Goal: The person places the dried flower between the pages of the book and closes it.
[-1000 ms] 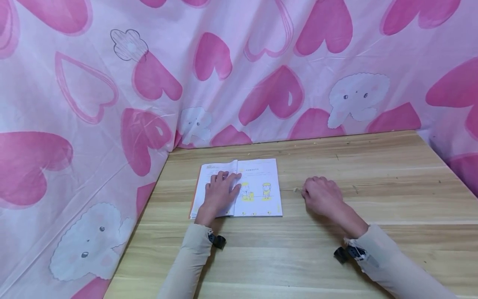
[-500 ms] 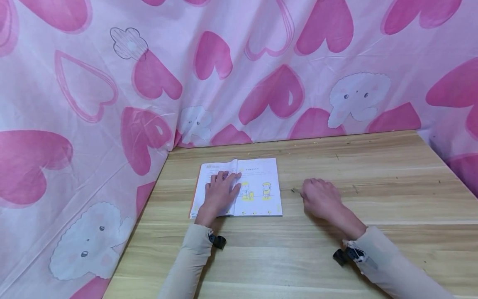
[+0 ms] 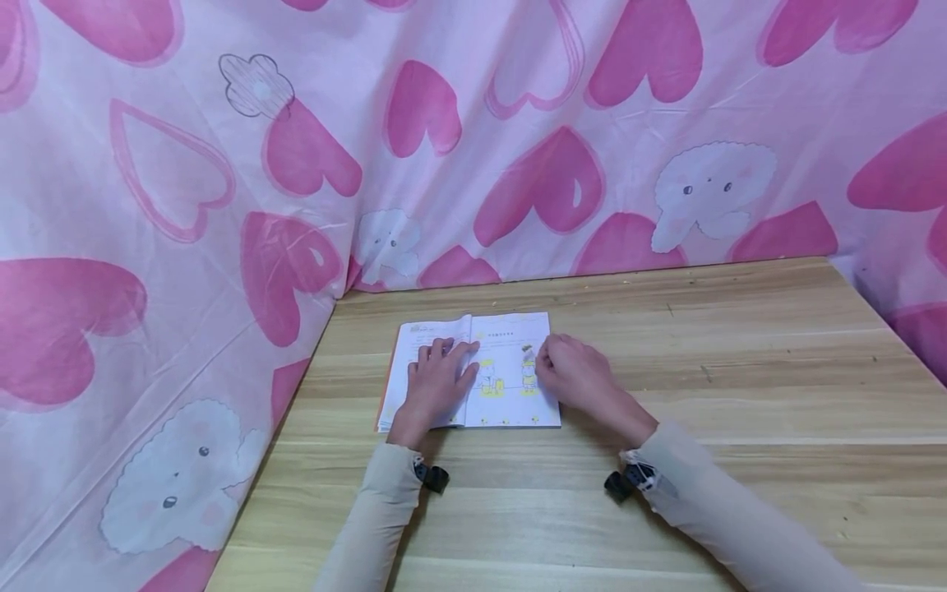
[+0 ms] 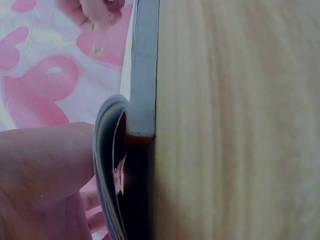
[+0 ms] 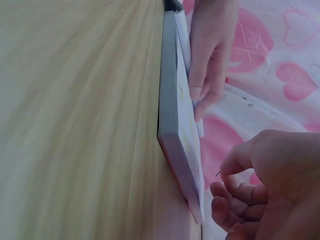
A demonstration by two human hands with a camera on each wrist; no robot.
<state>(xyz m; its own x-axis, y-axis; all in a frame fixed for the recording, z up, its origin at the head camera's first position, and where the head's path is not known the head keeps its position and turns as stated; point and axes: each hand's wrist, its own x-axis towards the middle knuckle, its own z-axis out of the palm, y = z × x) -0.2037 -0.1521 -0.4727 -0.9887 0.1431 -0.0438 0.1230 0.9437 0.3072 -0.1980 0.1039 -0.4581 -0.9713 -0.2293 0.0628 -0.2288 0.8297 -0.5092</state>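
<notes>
An open book (image 3: 510,409) with yellow cartoon drawings on its right page lies on the table. My left hand (image 3: 435,385) rests on the left page and the middle fold, its fingers spread. Over the right edge of the book, my right hand (image 3: 580,370) pinches a small brownish tuft (image 3: 527,349), perhaps a dried sprig; it is too small to tell its kind. In the left wrist view the tuft (image 4: 96,50) looks pale yellow and blurred. From the right fingertips a thin dark stem (image 5: 218,173) sticks out in the right wrist view, above the page.
The wooden table (image 3: 740,370) stretches to the right and front of the book. Pink curtains (image 3: 518,99) with hearts hang along its back and sides. Small specks (image 3: 706,374) are scattered on the wood.
My right hand has moved left from the bare wood beside the book to over the right page, carrying the small brownish tuft. The left hand has stayed on the book.
</notes>
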